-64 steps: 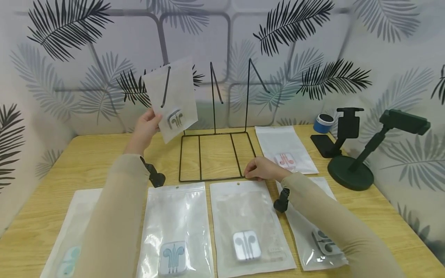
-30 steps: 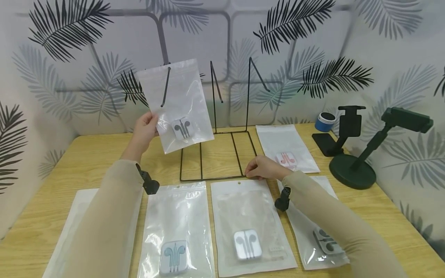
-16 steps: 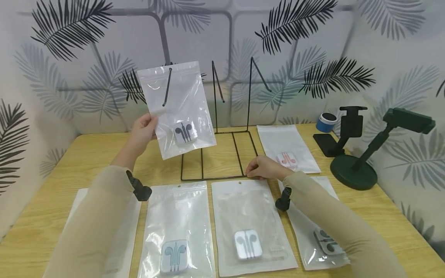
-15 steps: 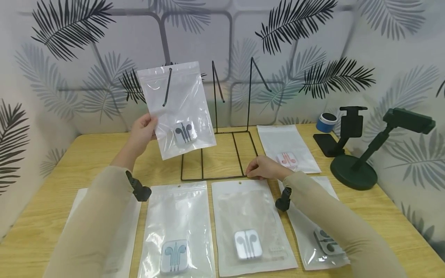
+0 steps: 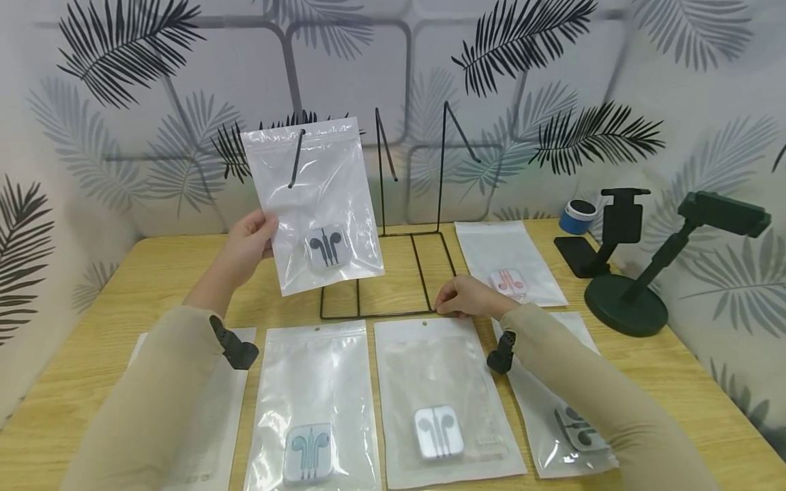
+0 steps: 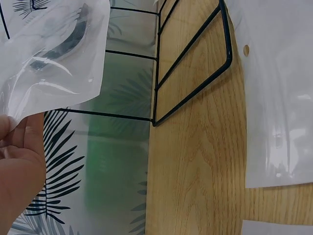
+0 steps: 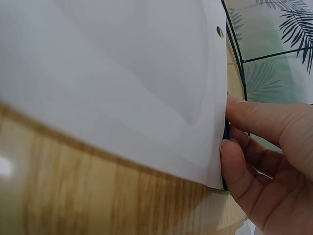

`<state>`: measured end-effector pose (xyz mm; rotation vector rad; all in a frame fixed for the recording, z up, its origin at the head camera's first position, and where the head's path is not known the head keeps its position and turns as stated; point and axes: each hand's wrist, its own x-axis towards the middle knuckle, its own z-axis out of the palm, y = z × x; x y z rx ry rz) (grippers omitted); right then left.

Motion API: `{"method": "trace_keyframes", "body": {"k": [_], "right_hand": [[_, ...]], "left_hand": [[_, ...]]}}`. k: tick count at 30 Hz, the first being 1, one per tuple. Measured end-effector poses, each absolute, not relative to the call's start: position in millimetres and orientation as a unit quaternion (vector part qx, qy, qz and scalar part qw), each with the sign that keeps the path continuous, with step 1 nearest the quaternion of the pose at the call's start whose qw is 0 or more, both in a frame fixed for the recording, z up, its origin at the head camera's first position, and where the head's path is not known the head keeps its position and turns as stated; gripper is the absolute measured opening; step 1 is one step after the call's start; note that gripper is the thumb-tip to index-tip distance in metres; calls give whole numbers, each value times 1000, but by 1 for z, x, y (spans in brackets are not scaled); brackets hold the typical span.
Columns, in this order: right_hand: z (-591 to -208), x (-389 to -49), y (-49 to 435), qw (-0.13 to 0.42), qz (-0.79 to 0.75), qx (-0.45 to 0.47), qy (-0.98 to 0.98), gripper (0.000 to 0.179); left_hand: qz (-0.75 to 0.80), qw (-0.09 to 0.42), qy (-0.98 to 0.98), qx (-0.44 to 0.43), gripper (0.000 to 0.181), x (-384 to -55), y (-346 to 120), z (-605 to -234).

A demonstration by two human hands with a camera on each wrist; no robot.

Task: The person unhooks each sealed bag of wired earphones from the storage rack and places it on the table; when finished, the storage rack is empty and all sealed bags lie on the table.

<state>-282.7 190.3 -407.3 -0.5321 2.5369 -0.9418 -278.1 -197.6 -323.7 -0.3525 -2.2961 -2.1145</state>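
Note:
In the head view my left hand (image 5: 248, 245) pinches the left edge of a clear-and-white zip bag (image 5: 313, 191) holding boxed dark earphones (image 5: 328, 247). The bag's top is at the left hook (image 5: 297, 160) of a black wire display rack (image 5: 393, 315), whose arm passes in front of the bag. In the left wrist view, thumb and fingers grip the bag's lower edge. My right hand (image 5: 460, 298) pinches the rack's front base wire near its right corner. In the right wrist view, a flat bag's top edge (image 7: 215, 98) lies right beside these fingers and partly hides the wire.
Several bagged earphones lie flat along the front, among them a blue set (image 5: 307, 453) and a white set (image 5: 438, 432). A bag with pink earphones (image 5: 506, 279) lies right of the rack. A dark green stand (image 5: 626, 303) and a blue jar (image 5: 577, 217) are at far right.
The held bag has swung to face the camera and moved lower and a little to the right. My left hand has come slightly down and left with it. The right hand stays put.

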Motion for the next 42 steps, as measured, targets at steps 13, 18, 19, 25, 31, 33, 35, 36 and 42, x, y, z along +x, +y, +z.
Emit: {"method": "trace_keyframes", "body": {"k": [13, 18, 19, 25, 31, 33, 35, 36, 42], "right_hand": [[-405, -281, 190, 192, -337, -188, 903, 6], [-405, -281, 190, 192, -338, -185, 903, 7], [-405, -281, 190, 193, -338, -184, 903, 7], [-406, -282, 190, 192, -337, -187, 903, 7], [-405, -281, 190, 190, -337, -187, 903, 7], [-405, -281, 190, 190, -338, -187, 902, 7], [-405, -280, 190, 192, -339, -186, 902, 7], [-405, -280, 190, 192, -339, -186, 902, 7], [-406, -281, 190, 190, -337, -189, 903, 7]], "left_hand": [[-670, -15, -733, -118, 45, -256, -203, -321], [-662, -23, -741, -113, 45, -246, -204, -319], [-661, -24, -742, -113, 45, -244, -204, -319], [-652, -33, -748, -121, 46, -231, -208, -320], [-654, -36, -744, -130, 47, -218, -211, -324], [-660, -37, -738, -137, 47, -213, -212, -325], [-661, -40, -736, -140, 48, -209, -213, -325], [-660, -42, -737, -141, 48, -207, -213, -325], [-646, -48, -748, -144, 48, -195, -214, -325]]}}
